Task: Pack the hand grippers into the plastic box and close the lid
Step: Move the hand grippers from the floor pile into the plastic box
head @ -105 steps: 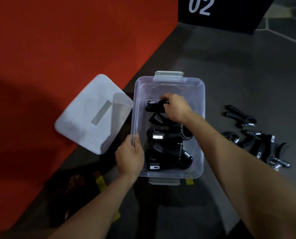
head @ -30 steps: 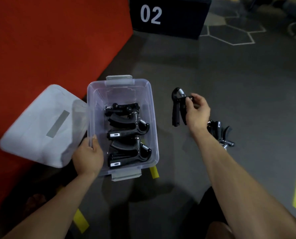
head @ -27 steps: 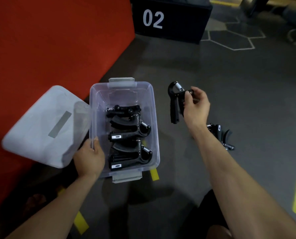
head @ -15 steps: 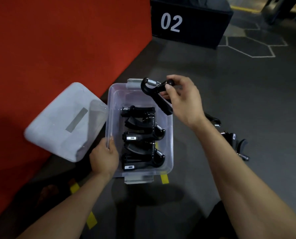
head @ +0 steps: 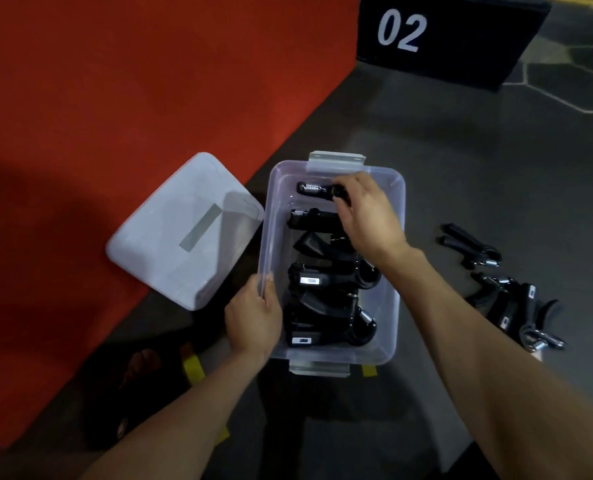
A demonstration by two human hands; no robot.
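Observation:
A clear plastic box point(head: 393, 306) stands open on the grey floor with black hand grippers point(head: 326, 282) stacked inside. My right hand point(head: 366, 211) reaches into the far end of the box and holds a black hand gripper point(head: 317, 188) with a silver spring, low inside the box. My left hand point(head: 253, 315) grips the box's left rim near the front corner. The translucent lid point(head: 184, 230) lies to the left, partly on the red mat. More hand grippers point(head: 509, 299) lie loose on the floor to the right.
A red mat point(head: 115, 98) covers the left side. A black block marked 02 point(head: 444, 32) stands at the back. Yellow tape marks point(head: 193, 368) sit on the floor near the box's front. A foot in a sandal point(head: 139, 368) shows at lower left.
My right hand picked a hand gripper off the floor at the right, carried it over the box and lowered it into the far end. My left hand stayed on the rim.

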